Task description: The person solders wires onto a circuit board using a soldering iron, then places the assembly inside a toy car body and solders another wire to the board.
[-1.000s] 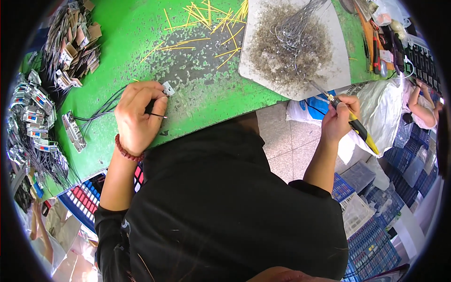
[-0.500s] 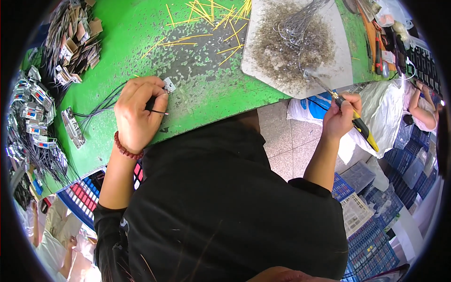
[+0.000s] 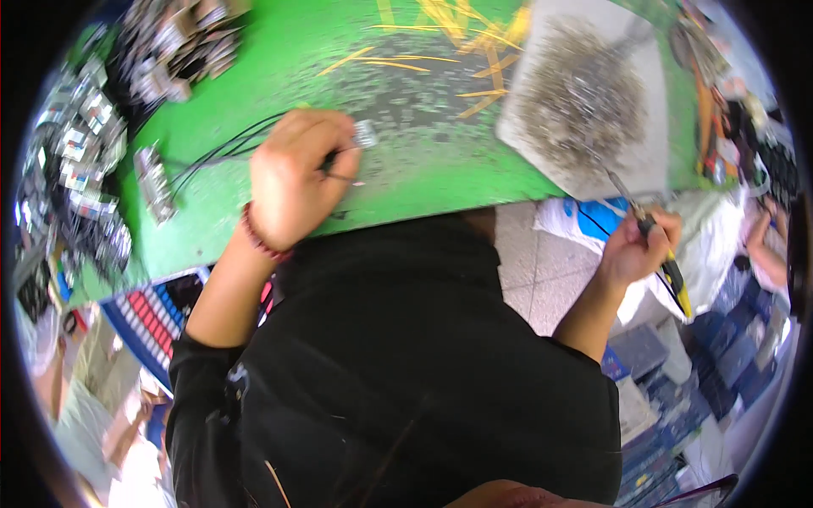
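My left hand (image 3: 298, 173), with a reddish bead bracelet at the wrist, is closed on dark wires (image 3: 222, 146) above the green table. One wire end juts out past my fingers, and a small silvery metal piece (image 3: 364, 134) shows beside them. The wires run left towards a metal-cased connector (image 3: 155, 188) lying on the table. My right hand (image 3: 637, 247) grips a yellow and black soldering iron (image 3: 676, 286) past the table's front edge. Its metal tip points up and left, near the lower edge of a stained pale board (image 3: 529, 140).
Thin yellow tubes (image 3: 398, 61) lie scattered at the back middle. Wired metal connectors (image 3: 89, 161) and brownish pieces (image 3: 182, 51) are heaped on the left. Hand tools (image 3: 707, 127) lie at the far right. Blue crates (image 3: 669, 440) stand below right; other people are at both sides.
The whole view has shifted and blurred, with the table sliding right and slightly up. Both hands keep their holds. The soldering iron's tip now sits closer to the board's lower edge.
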Motion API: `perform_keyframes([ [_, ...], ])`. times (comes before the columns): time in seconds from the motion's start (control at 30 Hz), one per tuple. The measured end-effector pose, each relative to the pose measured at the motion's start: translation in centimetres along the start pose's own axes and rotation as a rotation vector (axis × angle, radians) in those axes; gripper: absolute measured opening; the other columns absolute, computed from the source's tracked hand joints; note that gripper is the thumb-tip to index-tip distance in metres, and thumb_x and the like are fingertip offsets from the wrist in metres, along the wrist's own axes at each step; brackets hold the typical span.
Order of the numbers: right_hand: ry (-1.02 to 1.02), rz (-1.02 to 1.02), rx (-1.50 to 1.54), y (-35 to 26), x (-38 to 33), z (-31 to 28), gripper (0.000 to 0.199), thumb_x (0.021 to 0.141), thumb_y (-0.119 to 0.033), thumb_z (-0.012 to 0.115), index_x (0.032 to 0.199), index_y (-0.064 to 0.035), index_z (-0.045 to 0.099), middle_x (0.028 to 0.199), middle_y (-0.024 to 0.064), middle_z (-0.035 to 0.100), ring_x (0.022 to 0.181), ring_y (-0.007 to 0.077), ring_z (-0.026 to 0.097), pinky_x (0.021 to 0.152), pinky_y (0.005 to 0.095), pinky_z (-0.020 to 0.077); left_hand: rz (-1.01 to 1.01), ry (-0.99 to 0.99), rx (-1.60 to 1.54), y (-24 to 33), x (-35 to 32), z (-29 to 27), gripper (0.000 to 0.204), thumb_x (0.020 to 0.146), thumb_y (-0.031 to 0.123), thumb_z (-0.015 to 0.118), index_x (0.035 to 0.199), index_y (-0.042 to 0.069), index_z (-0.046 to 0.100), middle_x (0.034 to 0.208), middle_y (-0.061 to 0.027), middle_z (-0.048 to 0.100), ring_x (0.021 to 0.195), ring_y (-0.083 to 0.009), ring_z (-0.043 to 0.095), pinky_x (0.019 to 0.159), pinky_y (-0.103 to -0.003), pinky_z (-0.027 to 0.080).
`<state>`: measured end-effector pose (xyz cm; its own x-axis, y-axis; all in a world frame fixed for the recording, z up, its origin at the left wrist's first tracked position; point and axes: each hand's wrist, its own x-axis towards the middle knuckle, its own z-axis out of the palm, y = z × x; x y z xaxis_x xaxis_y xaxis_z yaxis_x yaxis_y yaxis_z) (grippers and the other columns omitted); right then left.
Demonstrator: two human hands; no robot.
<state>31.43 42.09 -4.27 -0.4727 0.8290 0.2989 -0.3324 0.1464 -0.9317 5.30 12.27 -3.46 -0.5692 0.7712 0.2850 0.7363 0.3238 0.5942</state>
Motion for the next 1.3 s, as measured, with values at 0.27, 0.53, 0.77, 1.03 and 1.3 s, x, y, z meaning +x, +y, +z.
perform_keyframes([
  [0.27, -0.389, 0.103, -0.064, 1.8, -5.2, 13.2, 0.022, 0.078, -0.015, 0.065, 0.085, -0.0005, 0.049, 0.071, 0.0097, 0.050, 0.062, 0.0157, 0.048, 0.056, 0.0270, 0.0388, -0.047, 0.089, -0.061, 0.0, -0.4, 1.2, 0.011, 0.070, 0.001, 0.069, 0.071, 0.007, 0.059, 0.086, -0.0037, 0.069, 0.079, -0.0228, 0.065, 0.068, -0.033, 0.054],
  [0.53, -0.467, 0.098, 0.000, 4.2, -5.5, 15.5, 0.023, 0.081, -0.014, 0.069, 0.089, -0.0009, 0.051, 0.079, 0.0079, 0.055, 0.067, 0.0102, 0.046, 0.060, 0.0238, 0.0359, -0.072, 0.171, -0.034, -0.1, -0.6, 1.6, 0.014, 0.066, 0.000, 0.069, 0.071, 0.007, 0.059, 0.084, -0.0019, 0.067, 0.076, -0.0223, 0.063, 0.063, -0.032, 0.053],
  [0.77, -0.514, 0.110, -0.049, 4.0, -5.3, 15.6, 0.025, 0.082, -0.015, 0.071, 0.090, -0.0005, 0.052, 0.079, 0.0069, 0.055, 0.066, 0.0097, 0.046, 0.059, 0.0236, 0.0351, -0.057, 0.187, -0.034, -0.3, -0.5, 1.8, 0.015, 0.064, -0.002, 0.068, 0.071, 0.008, 0.058, 0.083, -0.0017, 0.067, 0.075, -0.0214, 0.063, 0.061, -0.031, 0.053],
  [1.03, -0.529, 0.113, -0.089, 3.8, -5.4, 15.9, 0.022, 0.082, -0.012, 0.069, 0.090, -0.0002, 0.052, 0.079, 0.0076, 0.056, 0.066, 0.0108, 0.046, 0.059, 0.0242, 0.0365, -0.047, 0.192, -0.036, -0.3, -0.5, 1.7, 0.015, 0.064, -0.002, 0.068, 0.070, 0.008, 0.058, 0.082, -0.0017, 0.067, 0.075, -0.0211, 0.063, 0.061, -0.031, 0.053],
  [1.3, -0.516, 0.106, -0.144, 3.9, -5.5, 15.4, 0.020, 0.080, -0.011, 0.069, 0.088, -0.0002, 0.053, 0.081, 0.0092, 0.057, 0.068, 0.0123, 0.049, 0.061, 0.0257, 0.0392, -0.063, 0.169, -0.056, -0.2, -0.4, 1.6, 0.014, 0.065, -0.001, 0.068, 0.072, 0.008, 0.059, 0.084, -0.0019, 0.067, 0.076, -0.0209, 0.063, 0.062, -0.031, 0.054],
])
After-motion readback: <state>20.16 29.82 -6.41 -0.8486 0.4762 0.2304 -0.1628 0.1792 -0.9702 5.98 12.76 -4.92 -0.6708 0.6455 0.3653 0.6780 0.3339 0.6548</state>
